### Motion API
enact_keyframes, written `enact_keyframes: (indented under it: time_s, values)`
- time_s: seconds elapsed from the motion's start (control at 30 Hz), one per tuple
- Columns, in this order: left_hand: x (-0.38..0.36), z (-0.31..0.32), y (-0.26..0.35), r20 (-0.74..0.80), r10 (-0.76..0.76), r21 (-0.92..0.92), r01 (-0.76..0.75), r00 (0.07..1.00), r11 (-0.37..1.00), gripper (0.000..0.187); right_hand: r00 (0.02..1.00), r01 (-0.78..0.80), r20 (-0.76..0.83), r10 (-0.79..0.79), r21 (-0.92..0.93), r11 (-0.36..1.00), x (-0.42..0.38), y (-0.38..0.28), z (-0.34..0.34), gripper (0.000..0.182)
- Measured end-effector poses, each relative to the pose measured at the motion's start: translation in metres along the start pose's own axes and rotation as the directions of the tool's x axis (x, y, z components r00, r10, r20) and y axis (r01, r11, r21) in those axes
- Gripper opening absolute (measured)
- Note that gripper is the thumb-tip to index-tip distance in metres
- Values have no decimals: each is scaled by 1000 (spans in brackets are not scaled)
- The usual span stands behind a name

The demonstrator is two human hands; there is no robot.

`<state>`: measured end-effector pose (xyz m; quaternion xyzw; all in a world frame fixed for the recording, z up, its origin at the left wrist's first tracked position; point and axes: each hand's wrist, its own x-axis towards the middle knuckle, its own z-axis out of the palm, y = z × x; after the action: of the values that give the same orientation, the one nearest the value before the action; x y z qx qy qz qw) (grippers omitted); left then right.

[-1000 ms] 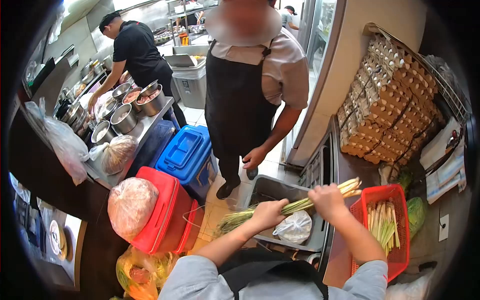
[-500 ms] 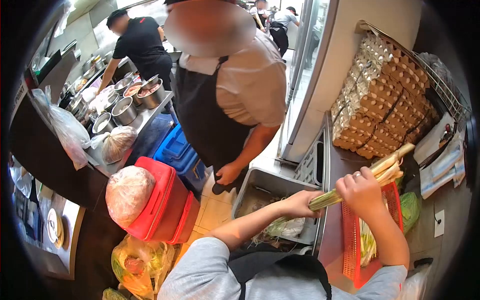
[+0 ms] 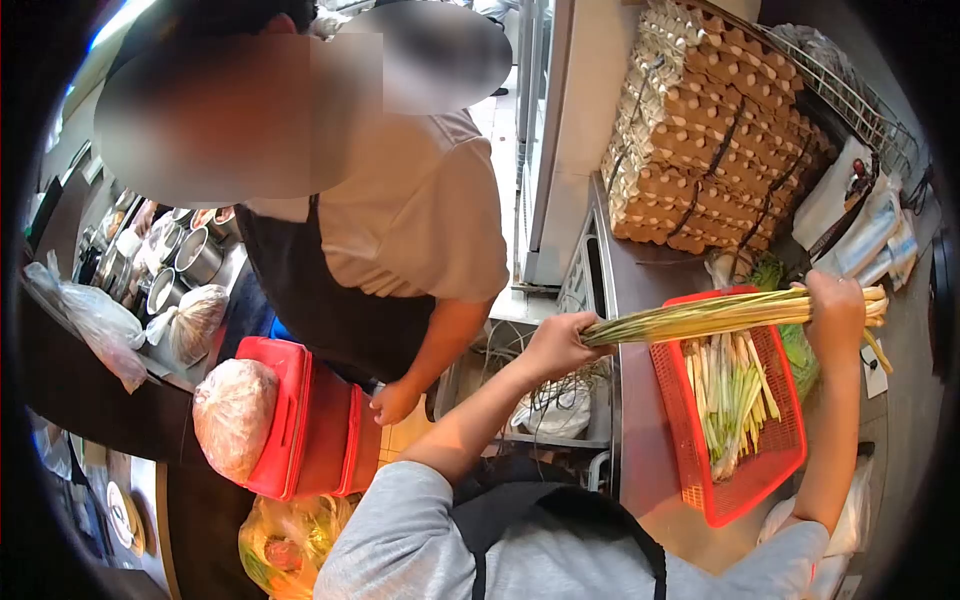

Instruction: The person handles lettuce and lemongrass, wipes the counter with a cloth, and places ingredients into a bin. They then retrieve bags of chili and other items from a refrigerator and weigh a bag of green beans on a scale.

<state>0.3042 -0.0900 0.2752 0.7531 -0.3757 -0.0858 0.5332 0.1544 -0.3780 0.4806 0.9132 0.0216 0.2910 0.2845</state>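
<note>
A long bundle of lemongrass (image 3: 700,318) stretches level between my two hands, above a red plastic basket. My left hand (image 3: 562,347) is closed round the thin green leafy end. My right hand (image 3: 836,302) grips the thicker pale end, whose stalks stick out past the fingers. Below the bundle, the red basket (image 3: 697,492) stands on the counter with more pale green and white stalks (image 3: 735,400) lying in it. Beneath my left forearm is a grey bin (image 3: 470,385) with stringy dry leaves and a white bundle in it.
Brown egg trays (image 3: 710,140) are stacked at the back of the counter (image 3: 645,430). Green leafy vegetables lie beside the basket. A co-worker in a dark apron (image 3: 320,270) stands close in front, near a red cooler box (image 3: 310,400) topped by a bagged pinkish mass (image 3: 235,420).
My hands have moved apart, and the lemongrass has swung from slanted to nearly level over the basket. The co-worker has come closer, and my view has turned right.
</note>
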Motion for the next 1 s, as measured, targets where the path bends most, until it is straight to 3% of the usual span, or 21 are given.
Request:
enact_keyframes:
  time_s: [0.1,0.13,0.2,0.3,0.33,0.4,0.43,0.47,0.5,0.57,0.6,0.7,0.73,0.8,0.83,0.87,0.9,0.97,1.0]
  values:
    - [11,3,4,122,-67,-311,103,990,945,23,997,-75,-10,75,18,997,-16,16,7,18]
    - [11,5,10,38,-90,-299,97,995,949,18,993,-115,39,112,91,989,-21,20,8,16]
    - [19,8,2,-43,-118,-608,68,992,791,14,976,-205,105,188,174,963,-28,13,13,15]
    - [37,5,20,-218,-221,-802,-45,951,595,9,915,-364,283,287,272,891,-33,-7,14,18]
    - [44,2,27,-259,-189,-834,-121,947,538,11,893,-407,358,273,383,829,-28,-21,7,17]
    - [55,-4,43,-311,-141,-882,-230,940,412,22,794,-582,554,248,578,572,-20,-46,3,23]
    - [59,-5,45,-287,-45,-863,-238,957,445,22,786,-590,593,177,633,501,-21,-53,9,25]
    - [61,-1,48,-220,-86,-887,-163,972,432,23,790,-606,598,137,725,328,-20,-66,13,25]
    - [64,5,51,-152,-129,-905,-85,980,417,25,700,-708,709,86,674,212,-10,-78,2,28]
    - [63,20,63,-5,-149,-921,53,989,385,25,632,-770,775,-25,631,96,-6,-99,14,26]
    - [62,22,53,99,-58,-938,112,993,327,24,601,-793,793,-99,607,47,-5,-108,20,26]
    - [57,33,55,132,-102,-856,165,986,489,43,604,-792,775,-185,610,-33,0,-137,42,20]
    - [54,33,58,80,7,-873,67,997,483,63,687,-724,704,-179,685,-83,-1,-146,50,19]
    - [52,31,61,53,1,-824,43,999,565,67,832,-553,532,-157,812,-183,-2,-163,63,16]
    - [52,27,62,31,-5,-792,27,1000,610,69,841,-541,527,-126,824,-169,-4,-170,69,21]
    - [49,24,63,30,4,-765,20,1000,644,68,854,-521,511,-99,839,-156,-6,-178,73,25]
    - [48,28,61,-103,68,-641,-118,992,758,65,867,-498,493,-72,855,-146,-1,-185,71,29]
    - [43,26,63,-78,-64,-568,8,995,823,52,865,-493,479,-149,866,-79,7,-187,65,43]
    - [44,26,61,-251,104,-419,-205,962,885,32,873,-468,459,-163,884,-16,5,-191,73,45]
